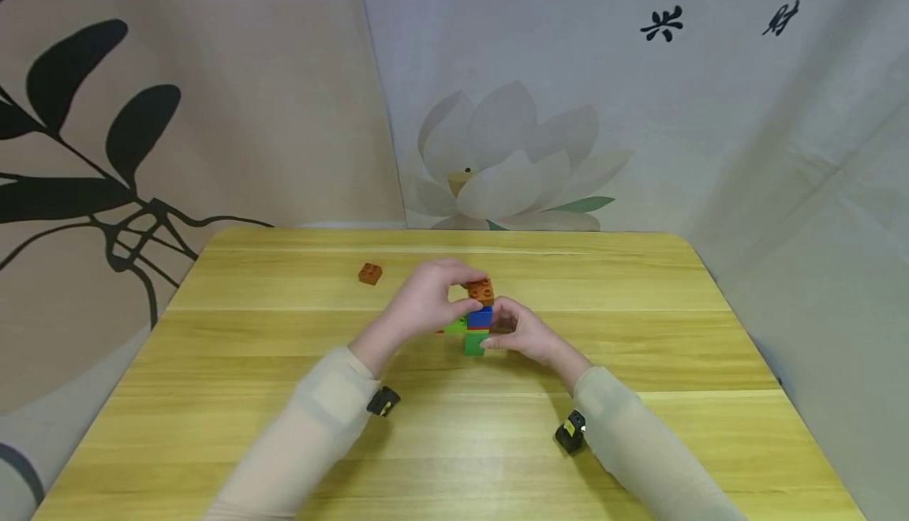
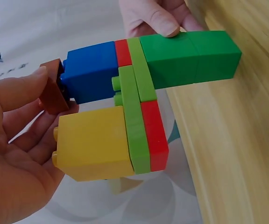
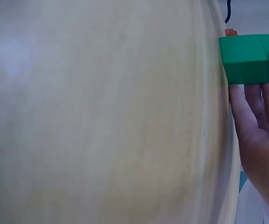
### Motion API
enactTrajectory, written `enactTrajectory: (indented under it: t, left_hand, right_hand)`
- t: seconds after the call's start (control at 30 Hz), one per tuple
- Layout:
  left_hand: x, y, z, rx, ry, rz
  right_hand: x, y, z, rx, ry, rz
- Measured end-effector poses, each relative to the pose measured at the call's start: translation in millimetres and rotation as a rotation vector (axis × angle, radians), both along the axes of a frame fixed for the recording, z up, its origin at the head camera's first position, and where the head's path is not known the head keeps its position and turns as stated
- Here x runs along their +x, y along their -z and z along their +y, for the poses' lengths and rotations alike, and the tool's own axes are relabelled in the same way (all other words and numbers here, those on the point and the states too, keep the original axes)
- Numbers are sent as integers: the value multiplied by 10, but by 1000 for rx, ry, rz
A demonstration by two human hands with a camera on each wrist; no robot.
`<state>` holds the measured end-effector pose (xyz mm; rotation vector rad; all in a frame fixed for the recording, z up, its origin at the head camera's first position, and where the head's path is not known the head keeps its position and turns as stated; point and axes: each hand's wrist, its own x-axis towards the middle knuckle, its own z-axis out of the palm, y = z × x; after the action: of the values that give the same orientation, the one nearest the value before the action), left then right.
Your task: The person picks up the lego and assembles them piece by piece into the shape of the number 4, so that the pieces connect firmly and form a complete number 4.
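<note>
An upright model of toy building blocks stands between the hands. Its column has two green blocks (image 2: pixel 172 60) at the bottom and a blue block (image 2: pixel 92 72) higher up, with thin red and light-green bricks (image 2: pixel 135 121) between. A yellow block (image 2: pixel 95 144) sits on the light-green arm at the side, over a red brick (image 2: pixel 155 135). My left hand (image 1: pixel 431 296) pinches an orange-brown brick (image 2: pixel 56 95), slightly tilted at the blue block's studs. Lower down, my right hand (image 1: pixel 529 335) grips the green blocks, thumb on one face and fingers opposite.
Another orange-brown brick (image 1: pixel 370 274) lies on the wooden table (image 1: pixel 454 442), left of the model and farther back. A printed cloth (image 1: pixel 319 110) hangs behind the table's far edge. Small black cameras (image 1: pixel 383 401) sit at both wrists.
</note>
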<state>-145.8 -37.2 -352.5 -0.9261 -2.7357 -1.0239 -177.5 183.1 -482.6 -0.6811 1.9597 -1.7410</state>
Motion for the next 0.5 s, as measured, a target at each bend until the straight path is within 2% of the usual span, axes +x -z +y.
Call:
enactTrajectory:
  t: [0.5]
  left_hand:
    - [-24, -4, 3, -8, 15, -73]
  right_hand:
    - [3, 3, 3, -18, -6, -2]
